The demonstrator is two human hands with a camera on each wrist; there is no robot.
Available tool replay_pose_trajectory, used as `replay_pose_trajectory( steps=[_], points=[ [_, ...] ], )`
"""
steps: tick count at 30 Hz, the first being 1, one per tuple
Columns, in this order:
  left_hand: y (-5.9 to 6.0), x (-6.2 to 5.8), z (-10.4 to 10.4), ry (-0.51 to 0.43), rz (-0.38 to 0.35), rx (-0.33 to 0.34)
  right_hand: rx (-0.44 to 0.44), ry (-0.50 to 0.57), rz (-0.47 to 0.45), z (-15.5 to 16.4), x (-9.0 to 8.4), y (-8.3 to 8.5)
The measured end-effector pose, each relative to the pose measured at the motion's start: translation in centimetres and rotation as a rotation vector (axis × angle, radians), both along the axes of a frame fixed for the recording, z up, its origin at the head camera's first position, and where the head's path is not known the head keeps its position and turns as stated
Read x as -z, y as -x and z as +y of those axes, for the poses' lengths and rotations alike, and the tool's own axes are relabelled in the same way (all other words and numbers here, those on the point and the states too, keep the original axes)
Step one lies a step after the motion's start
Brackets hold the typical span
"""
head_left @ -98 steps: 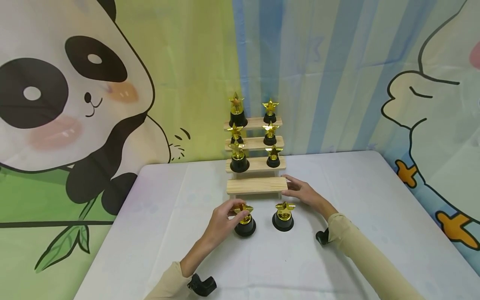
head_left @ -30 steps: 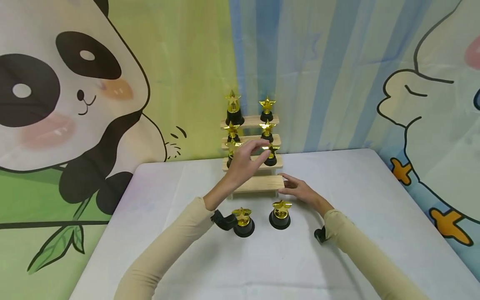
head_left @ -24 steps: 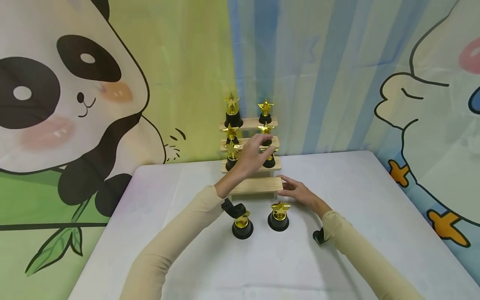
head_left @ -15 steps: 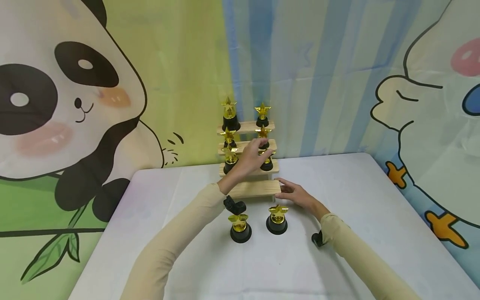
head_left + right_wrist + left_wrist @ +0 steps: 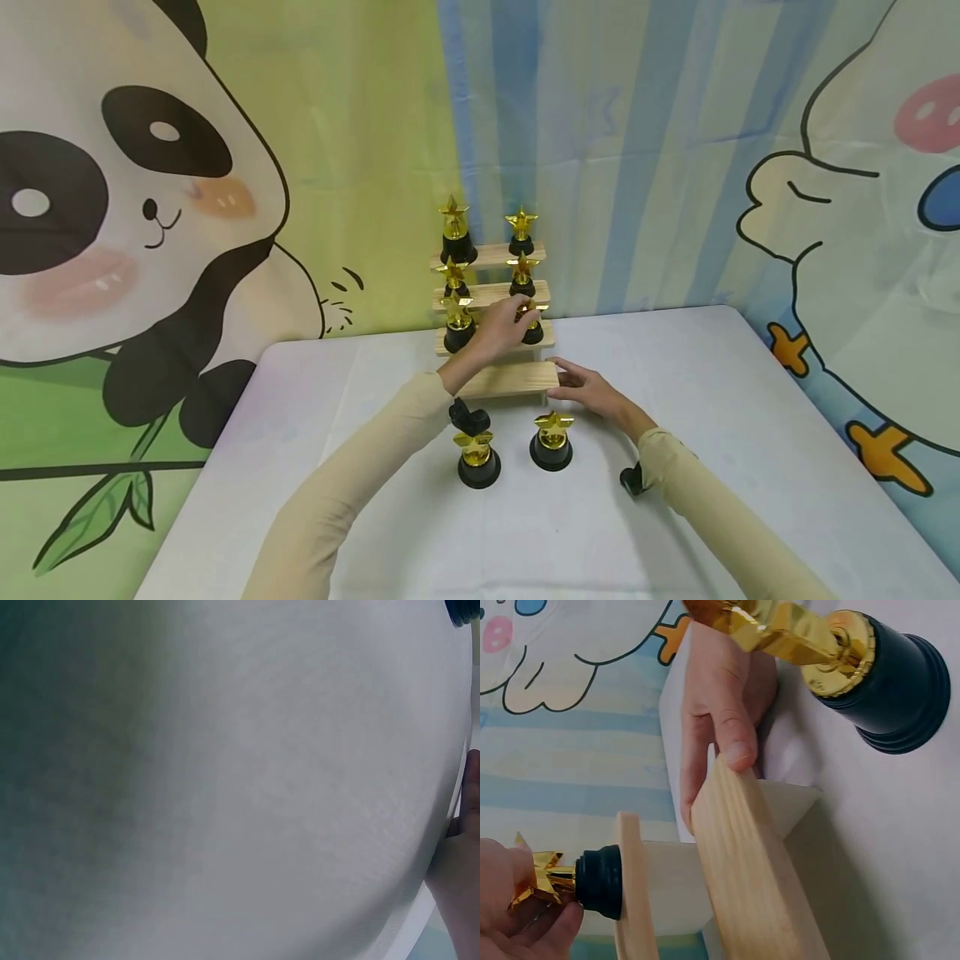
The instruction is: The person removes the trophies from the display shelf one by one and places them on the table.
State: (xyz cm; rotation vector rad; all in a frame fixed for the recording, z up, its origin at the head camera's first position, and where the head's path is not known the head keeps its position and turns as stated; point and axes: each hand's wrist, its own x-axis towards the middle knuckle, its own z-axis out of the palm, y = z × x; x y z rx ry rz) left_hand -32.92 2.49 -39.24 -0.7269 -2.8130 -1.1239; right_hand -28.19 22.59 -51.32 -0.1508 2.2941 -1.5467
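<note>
My left hand (image 5: 498, 332) reaches over the wooden stepped rack and pinches the gold star of a small trophy (image 5: 600, 881). That trophy's black base stands upright on the second step from the bottom, at the right. My right hand (image 5: 592, 393) holds the right end of the lowest wooden step (image 5: 510, 379), thumb and fingers on either side of the board in the left wrist view. In front of the rack, two star trophies stand on the table: a left one (image 5: 478, 467) and a right one (image 5: 551, 450). In the right wrist view the right hand (image 5: 457, 862) shows only partly.
Several more star trophies stand on the upper steps, among them a larger one (image 5: 457, 242) at top left. A white cloth covers the table (image 5: 675, 367). Behind the rack hangs a printed curtain (image 5: 375, 167). A black wrist device (image 5: 468, 417) hangs close above the left table trophy.
My left hand has left the front left trophy, moved up and forward to the rack, and its fingers have closed on a trophy's star. The right hand stays at the lowest step.
</note>
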Motion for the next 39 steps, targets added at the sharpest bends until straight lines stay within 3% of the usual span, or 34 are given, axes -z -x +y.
replay_pose_trajectory(
  steps=[9, 14, 27, 39],
  points=[
    [-0.5, 0.7, -0.5, 0.008, 0.081, 0.042, -0.012, -0.004, -0.001, 0.0, -0.1, 0.1],
    [-1.5, 0.8, -1.3, 0.038, 0.125, 0.071, -0.007, -0.005, -0.005, 0.1, 0.0, 0.1],
    [-4.2, 0.6, -4.4, 0.043, 0.139, 0.092, -0.014, -0.030, -0.006, 0.3, 0.1, 0.3],
    [-5.5, 1.8, -7.4, 0.009, 0.086, 0.096, -0.025, -0.038, 0.002, 0.2, 0.1, 0.2]
  ],
)
